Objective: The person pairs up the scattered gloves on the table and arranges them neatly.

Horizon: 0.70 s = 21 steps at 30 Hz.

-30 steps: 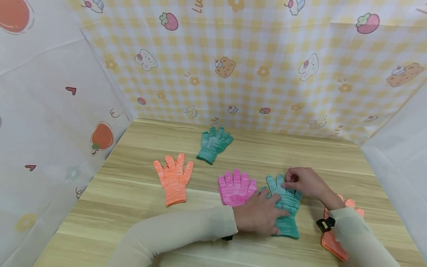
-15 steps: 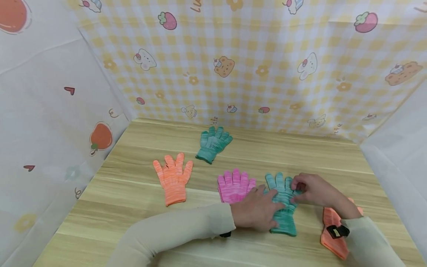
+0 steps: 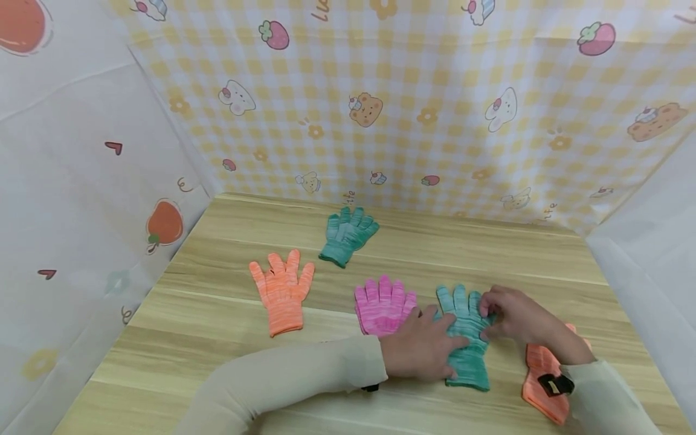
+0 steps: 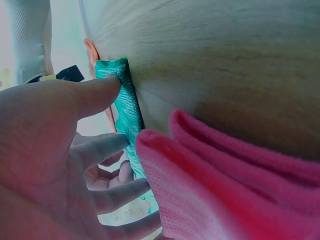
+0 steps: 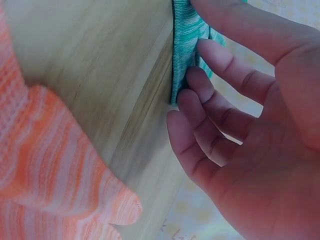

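A green knitted glove [image 3: 469,362] lies flat on the wooden table, its fingers toward the back wall. My left hand [image 3: 420,345] rests across its left side with the fingers spread. At the glove's right edge is my right hand [image 3: 513,314], thumb and fingertips touching the cloth near its outer finger. The right wrist view shows those fingers loosely bent and apart, beside the green glove [image 5: 187,35]. Under and beside my left palm lies a pink glove [image 3: 383,302], partly hidden; the left wrist view shows its folded cuff [image 4: 200,180] close up.
An orange glove [image 3: 538,368] lies at the right, partly under my right forearm. Another orange glove [image 3: 284,296] is spread out at the left. Farther back sits a second green glove [image 3: 348,235]. A yellow checked cloth [image 3: 402,151] hangs behind the wooden table [image 3: 179,338].
My right hand has moved from the glove's upper fingers rightward and down to its right edge. The green glove shifted slightly back and forth; the left hand stays on it.
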Each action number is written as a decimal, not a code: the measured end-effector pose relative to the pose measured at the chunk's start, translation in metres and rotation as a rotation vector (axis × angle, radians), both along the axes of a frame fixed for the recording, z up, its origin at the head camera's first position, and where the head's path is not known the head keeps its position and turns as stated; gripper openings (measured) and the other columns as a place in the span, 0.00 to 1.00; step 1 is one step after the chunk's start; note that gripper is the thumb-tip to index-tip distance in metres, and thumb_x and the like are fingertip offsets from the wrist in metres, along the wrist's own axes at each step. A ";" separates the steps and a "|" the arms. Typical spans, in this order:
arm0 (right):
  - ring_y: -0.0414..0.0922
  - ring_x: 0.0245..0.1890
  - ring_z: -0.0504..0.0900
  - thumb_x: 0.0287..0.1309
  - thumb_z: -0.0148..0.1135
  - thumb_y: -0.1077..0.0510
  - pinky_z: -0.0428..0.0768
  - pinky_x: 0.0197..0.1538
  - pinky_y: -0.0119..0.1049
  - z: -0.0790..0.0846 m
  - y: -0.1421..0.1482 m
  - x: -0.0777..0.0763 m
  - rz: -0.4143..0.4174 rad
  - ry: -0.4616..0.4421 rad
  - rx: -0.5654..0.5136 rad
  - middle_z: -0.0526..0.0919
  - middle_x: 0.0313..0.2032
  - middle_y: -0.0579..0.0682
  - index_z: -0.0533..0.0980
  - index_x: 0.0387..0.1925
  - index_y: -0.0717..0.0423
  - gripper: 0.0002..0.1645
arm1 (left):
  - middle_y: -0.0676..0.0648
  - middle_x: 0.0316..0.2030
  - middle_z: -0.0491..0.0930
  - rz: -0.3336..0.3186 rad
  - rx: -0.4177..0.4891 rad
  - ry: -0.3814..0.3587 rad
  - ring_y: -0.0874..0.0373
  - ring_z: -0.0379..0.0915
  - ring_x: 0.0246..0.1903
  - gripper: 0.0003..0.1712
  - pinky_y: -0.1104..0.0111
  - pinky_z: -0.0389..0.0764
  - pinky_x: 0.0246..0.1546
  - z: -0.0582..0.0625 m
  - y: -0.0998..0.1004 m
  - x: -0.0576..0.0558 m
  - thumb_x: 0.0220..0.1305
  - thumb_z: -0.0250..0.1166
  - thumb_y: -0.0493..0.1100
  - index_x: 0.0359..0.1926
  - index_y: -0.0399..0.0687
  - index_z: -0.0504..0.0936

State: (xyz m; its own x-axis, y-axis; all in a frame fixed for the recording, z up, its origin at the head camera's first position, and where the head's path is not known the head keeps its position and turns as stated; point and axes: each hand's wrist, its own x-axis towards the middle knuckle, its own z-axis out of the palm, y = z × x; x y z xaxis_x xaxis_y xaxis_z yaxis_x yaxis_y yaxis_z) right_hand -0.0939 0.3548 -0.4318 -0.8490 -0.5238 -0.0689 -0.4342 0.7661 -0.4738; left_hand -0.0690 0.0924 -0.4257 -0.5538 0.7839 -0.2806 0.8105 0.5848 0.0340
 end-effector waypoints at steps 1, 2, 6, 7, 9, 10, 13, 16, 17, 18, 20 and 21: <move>0.37 0.33 0.71 0.46 0.92 0.56 0.76 0.37 0.36 0.000 0.000 0.000 -0.003 0.002 0.000 0.74 0.34 0.40 0.77 0.34 0.46 0.26 | 0.59 0.79 0.63 -0.002 -0.001 0.006 0.49 0.60 0.76 0.39 0.53 0.71 0.71 0.000 0.000 0.000 0.74 0.61 0.77 0.82 0.87 0.66; 0.37 0.33 0.71 0.46 0.92 0.56 0.76 0.37 0.36 -0.001 0.000 0.000 -0.002 0.007 0.002 0.74 0.34 0.40 0.77 0.34 0.46 0.26 | 0.59 0.79 0.63 -0.005 -0.002 0.012 0.50 0.61 0.75 0.39 0.53 0.71 0.71 0.000 -0.001 0.000 0.74 0.61 0.77 0.82 0.87 0.66; 0.37 0.33 0.72 0.45 0.92 0.56 0.77 0.37 0.37 -0.002 0.000 0.000 0.001 0.025 0.000 0.74 0.34 0.40 0.77 0.34 0.46 0.26 | 0.59 0.79 0.64 -0.016 0.008 0.024 0.50 0.62 0.73 0.39 0.54 0.72 0.69 0.001 -0.003 -0.001 0.74 0.61 0.77 0.82 0.86 0.67; 0.38 0.33 0.72 0.45 0.92 0.56 0.77 0.37 0.37 -0.003 0.000 0.000 0.003 0.027 -0.001 0.74 0.34 0.40 0.77 0.34 0.46 0.26 | 0.59 0.78 0.64 -0.018 0.011 0.025 0.51 0.62 0.73 0.39 0.54 0.72 0.69 0.001 -0.003 -0.001 0.74 0.61 0.77 0.82 0.86 0.67; 0.38 0.34 0.72 0.45 0.92 0.55 0.77 0.37 0.37 -0.003 0.000 -0.001 0.005 0.026 0.000 0.74 0.34 0.40 0.77 0.34 0.47 0.26 | 0.59 0.78 0.65 -0.017 0.015 0.025 0.51 0.62 0.72 0.39 0.54 0.72 0.69 0.000 -0.003 -0.001 0.74 0.61 0.77 0.82 0.86 0.67; 0.38 0.34 0.73 0.46 0.92 0.55 0.77 0.38 0.37 -0.003 0.000 -0.001 0.003 0.023 0.001 0.74 0.34 0.40 0.77 0.34 0.46 0.26 | 0.59 0.78 0.65 -0.016 0.017 0.024 0.51 0.62 0.72 0.39 0.54 0.72 0.68 0.000 -0.003 -0.001 0.74 0.61 0.76 0.82 0.86 0.67; 0.38 0.35 0.74 0.47 0.92 0.54 0.78 0.39 0.37 0.000 -0.001 -0.002 -0.007 0.002 -0.002 0.76 0.35 0.40 0.78 0.35 0.47 0.25 | 0.58 0.78 0.64 -0.017 0.024 0.016 0.51 0.62 0.73 0.38 0.55 0.71 0.69 0.001 -0.004 -0.002 0.75 0.60 0.76 0.82 0.86 0.67; 0.40 0.37 0.77 0.49 0.91 0.54 0.80 0.40 0.37 0.007 -0.002 -0.005 -0.044 0.002 -0.022 0.79 0.37 0.40 0.80 0.37 0.47 0.23 | 0.58 0.79 0.64 -0.018 0.057 -0.013 0.52 0.62 0.74 0.37 0.54 0.70 0.71 0.004 -0.007 -0.004 0.77 0.60 0.73 0.82 0.85 0.67; 0.41 0.38 0.78 0.50 0.90 0.54 0.80 0.40 0.37 0.010 -0.003 -0.006 -0.058 0.003 -0.034 0.79 0.38 0.40 0.81 0.38 0.47 0.22 | 0.57 0.79 0.64 -0.019 0.070 -0.020 0.52 0.61 0.74 0.36 0.54 0.69 0.72 0.005 -0.008 -0.005 0.77 0.60 0.73 0.82 0.84 0.68; 0.42 0.39 0.79 0.52 0.90 0.54 0.81 0.41 0.38 0.013 -0.004 -0.007 -0.070 0.011 -0.048 0.80 0.38 0.40 0.81 0.39 0.48 0.21 | 0.57 0.79 0.64 -0.018 0.090 -0.027 0.51 0.62 0.75 0.35 0.54 0.69 0.72 0.007 -0.010 -0.006 0.78 0.60 0.72 0.82 0.82 0.69; 0.43 0.39 0.80 0.56 0.88 0.54 0.81 0.41 0.38 0.019 -0.007 -0.011 -0.092 0.026 -0.068 0.81 0.39 0.40 0.82 0.40 0.48 0.19 | 0.56 0.78 0.66 -0.012 0.136 -0.042 0.52 0.63 0.75 0.34 0.54 0.71 0.72 0.012 -0.015 -0.009 0.78 0.61 0.70 0.80 0.79 0.72; 0.43 0.39 0.80 0.58 0.87 0.54 0.82 0.41 0.37 0.021 -0.009 -0.013 -0.098 0.032 -0.082 0.82 0.39 0.41 0.82 0.40 0.48 0.18 | 0.56 0.78 0.67 -0.003 0.160 -0.051 0.51 0.64 0.75 0.33 0.53 0.71 0.72 0.015 -0.018 -0.011 0.79 0.61 0.69 0.80 0.78 0.73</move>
